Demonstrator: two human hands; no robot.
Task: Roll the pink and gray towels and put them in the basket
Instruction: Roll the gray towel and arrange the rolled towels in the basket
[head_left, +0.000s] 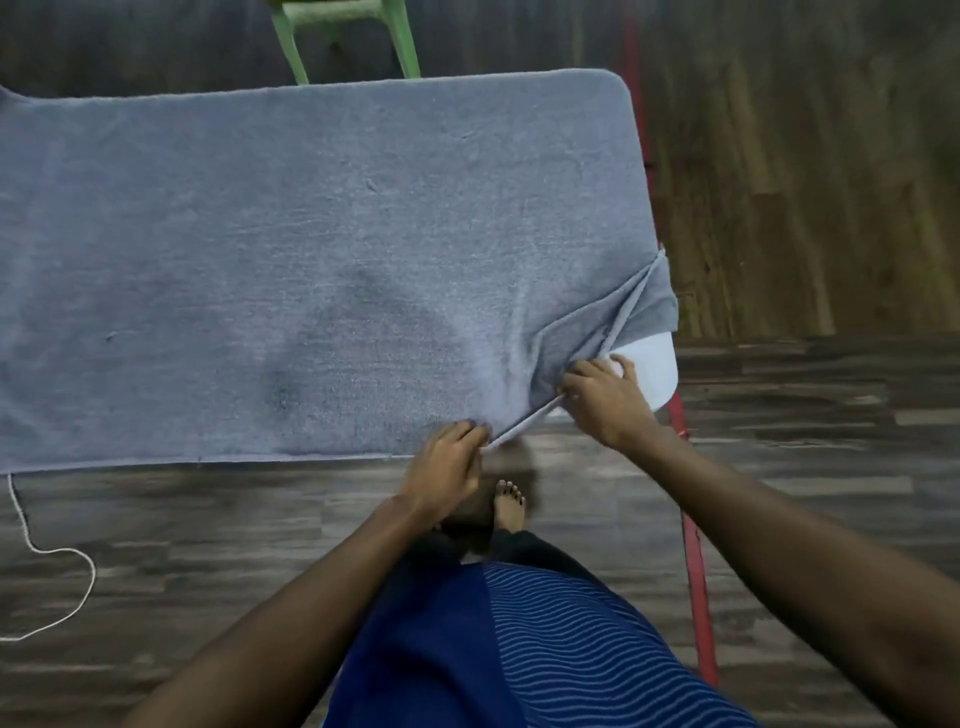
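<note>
From the head view, the gray towel (311, 249) lies spread flat over almost the whole table (655, 364), reaching from the left edge of the frame to the rounded far right corner. Only the near right corner is disturbed: there the cloth is folded back on itself, baring a white patch of the tabletop.

Your left hand (451, 460) sits at the near edge of the table, its fingers curled and pinching the towel's hem. Your right hand (605, 399) is just to the right and a little farther in, fingers bent over the turned-back edge and gripping it. A taut strip of hem runs between your two hands.

Beyond the far edge stand the legs of a green chair (353, 36). A red table leg (696, 571) runs down the right side. A white cord (57, 564) loops over the wooden floor (208, 545) at near left, and your bare foot (509, 506) shows below the left hand.
</note>
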